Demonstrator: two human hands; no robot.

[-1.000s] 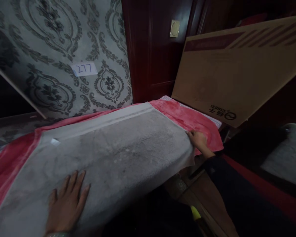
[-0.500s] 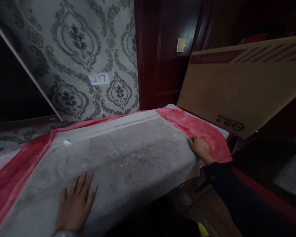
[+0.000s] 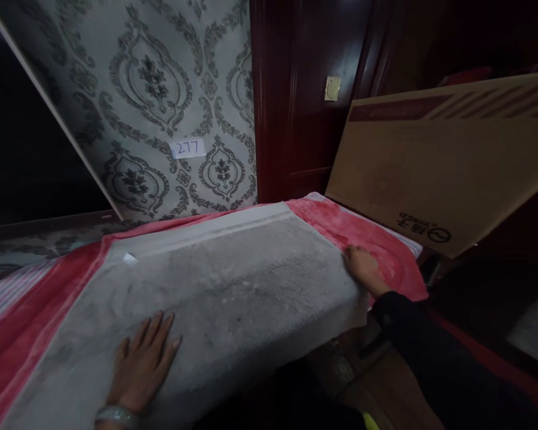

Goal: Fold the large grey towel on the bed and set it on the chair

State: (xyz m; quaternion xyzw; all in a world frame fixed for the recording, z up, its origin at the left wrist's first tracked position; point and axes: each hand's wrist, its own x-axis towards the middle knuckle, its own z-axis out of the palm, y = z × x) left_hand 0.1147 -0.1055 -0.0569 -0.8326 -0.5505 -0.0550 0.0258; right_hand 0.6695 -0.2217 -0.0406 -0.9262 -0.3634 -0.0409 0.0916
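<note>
A grey towel (image 3: 233,292) lies spread out over a red plush blanket (image 3: 376,257), its front part hanging over the near edge. A pale band runs along its far side, and a small white tag (image 3: 130,258) shows at the far left corner. My left hand (image 3: 143,358) rests flat on the towel's left part, fingers spread, a bracelet at the wrist. At the towel's right edge, my right hand (image 3: 362,267) has its fingers closed on the border. Its fingertips are partly hidden.
Patterned wallpaper (image 3: 152,107) with a paper label (image 3: 188,148) reading 277 rises behind. A dark screen (image 3: 31,131) stands at left. A large cardboard box (image 3: 434,161) leans at right near a dark red door (image 3: 296,119). Striped cloth (image 3: 9,292) shows under the blanket.
The whole view has shifted slightly, with the scene now a little further right and lower. Both hands stay at nearly the same places on the towel; the right fingers look more curled.
</note>
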